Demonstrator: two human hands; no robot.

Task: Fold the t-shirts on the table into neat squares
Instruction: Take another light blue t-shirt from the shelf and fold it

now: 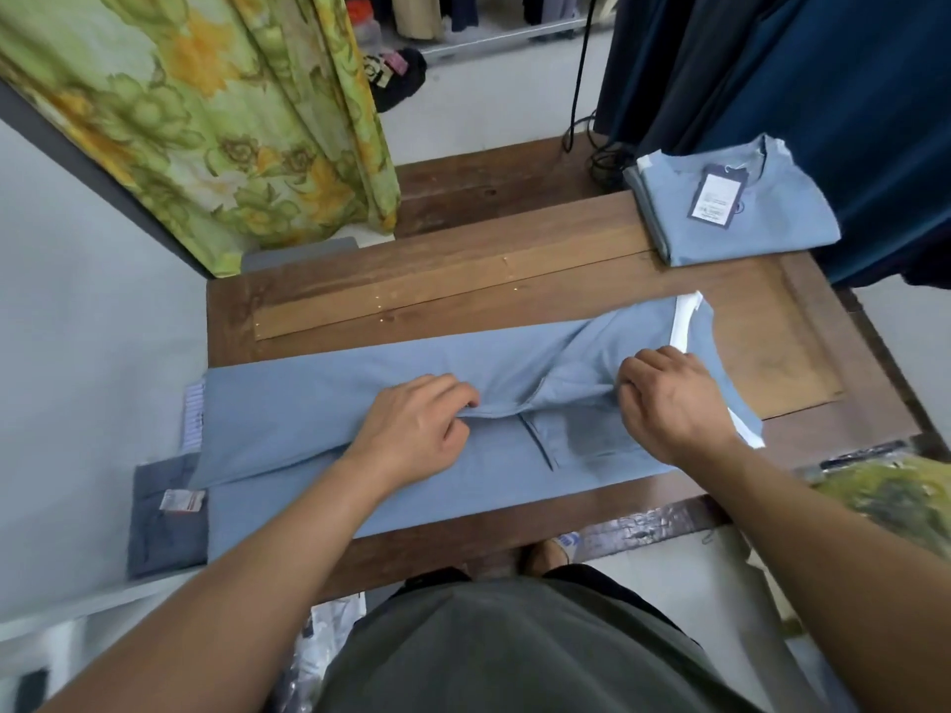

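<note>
One shirt [309,403] spans the desk's [463,280] centre; left hand [417,429] and right hand [674,403] pinch its folded edge with curled fingers, likely straightening the crease. Folded shirt [731,218] sits at two o'clock.

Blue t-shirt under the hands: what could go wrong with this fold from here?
1. Both the left hand and right hand pinch the blue t-shirt where cloth bunches between them; that wrinkle may get folded in.
2. Its left end overlaps a grey garment at the table edge; pulling might shift that.
3. A white sheet pokes out at the right end and could slip.
</note>
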